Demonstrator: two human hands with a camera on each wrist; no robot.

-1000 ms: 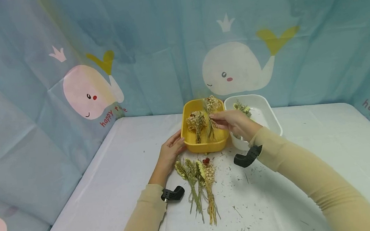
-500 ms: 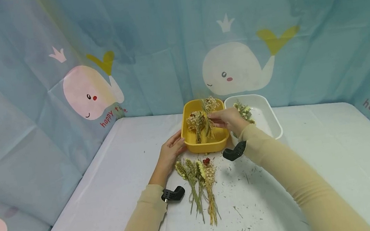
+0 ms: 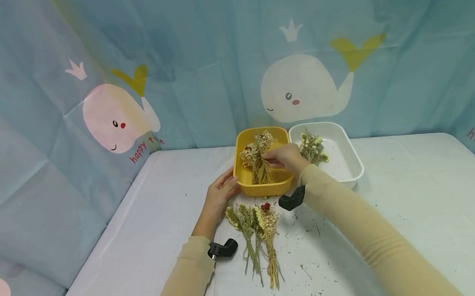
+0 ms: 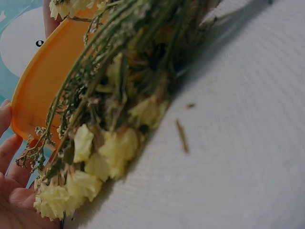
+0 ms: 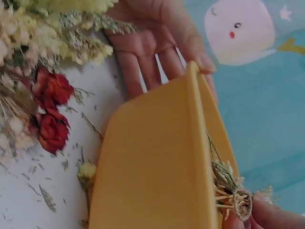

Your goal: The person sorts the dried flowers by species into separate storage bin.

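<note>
My right hand (image 3: 283,157) is inside the yellow tub (image 3: 267,190), pinching the stems of a dried-flower bunch (image 3: 265,141) with pale blossoms. In the right wrist view its fingertips meet the twine tie (image 5: 242,205). A second dried bunch (image 3: 249,155) with dark red heads lies to its left in the tub. My left hand (image 3: 217,193) rests against the tub's outer left side, fingers fairly straight and thumb (image 5: 202,59) at the rim. Beside that hand, yellow-flowered bunches (image 4: 95,162) and a bunch with red roses (image 5: 51,109) lie on the table.
A white tub (image 3: 346,155) stands touching close on the right of the yellow one, with a pale yellow and green bunch (image 3: 312,148) inside. Bits of stem litter the white tablecloth (image 3: 343,263). A blue whale-print curtain (image 3: 196,99) hangs behind the table.
My right hand has moved left and down within the yellow tub, bringing its bunch beside the one lying there. The bunch in the white tub shows more fully. My left hand stays put.
</note>
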